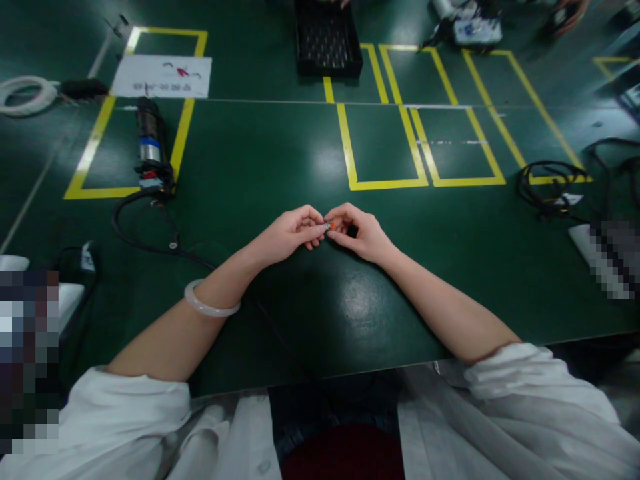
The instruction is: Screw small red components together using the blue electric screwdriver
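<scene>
Left hand: pinched the small part
Right hand: pinched its orange end
Small part: was between the hands — over the green worktop
Black tray: sat far back

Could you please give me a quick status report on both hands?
Left hand, right hand: both on small, partly orange piece. Black cable by left forearm. Nothing visibly blocking.

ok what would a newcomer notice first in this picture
Probably the two hands, left and right, meeting mid-table over a tiny orange-and-silver piece. Next, the bright yellow tape outlines across the green table, and the black tray at the far edge of the view.
</scene>
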The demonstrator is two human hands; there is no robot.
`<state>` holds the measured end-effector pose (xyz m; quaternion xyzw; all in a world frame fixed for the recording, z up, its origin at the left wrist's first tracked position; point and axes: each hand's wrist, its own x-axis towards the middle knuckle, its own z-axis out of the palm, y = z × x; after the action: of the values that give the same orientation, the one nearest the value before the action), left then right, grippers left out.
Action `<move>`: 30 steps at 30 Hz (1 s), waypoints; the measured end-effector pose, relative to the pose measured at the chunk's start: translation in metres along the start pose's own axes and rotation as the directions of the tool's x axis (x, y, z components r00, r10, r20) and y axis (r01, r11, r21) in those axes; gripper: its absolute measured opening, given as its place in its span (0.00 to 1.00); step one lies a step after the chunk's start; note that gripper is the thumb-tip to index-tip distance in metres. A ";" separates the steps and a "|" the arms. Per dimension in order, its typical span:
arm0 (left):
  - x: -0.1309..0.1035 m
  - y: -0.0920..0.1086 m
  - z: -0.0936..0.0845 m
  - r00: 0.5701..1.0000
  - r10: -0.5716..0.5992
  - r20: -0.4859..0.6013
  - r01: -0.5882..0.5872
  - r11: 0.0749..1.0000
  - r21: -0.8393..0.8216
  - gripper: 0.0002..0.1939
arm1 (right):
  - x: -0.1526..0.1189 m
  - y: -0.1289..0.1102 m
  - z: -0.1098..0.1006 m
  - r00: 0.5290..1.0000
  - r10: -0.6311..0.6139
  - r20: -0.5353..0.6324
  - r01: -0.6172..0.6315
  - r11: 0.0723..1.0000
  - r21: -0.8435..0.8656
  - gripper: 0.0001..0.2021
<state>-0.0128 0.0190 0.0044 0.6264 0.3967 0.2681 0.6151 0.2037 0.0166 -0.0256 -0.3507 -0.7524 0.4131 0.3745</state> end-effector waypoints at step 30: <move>-0.001 0.000 -0.048 0.936 0.216 -0.279 -0.059 0.876 0.479 0.15 | 0.002 0.000 -0.001 0.999 -0.033 -0.017 0.032 0.996 -0.086 0.07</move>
<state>-0.0525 0.0449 0.0096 0.7291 0.4983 0.3084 0.3536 0.2037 0.0193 -0.0248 -0.3580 -0.7716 0.3711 0.3725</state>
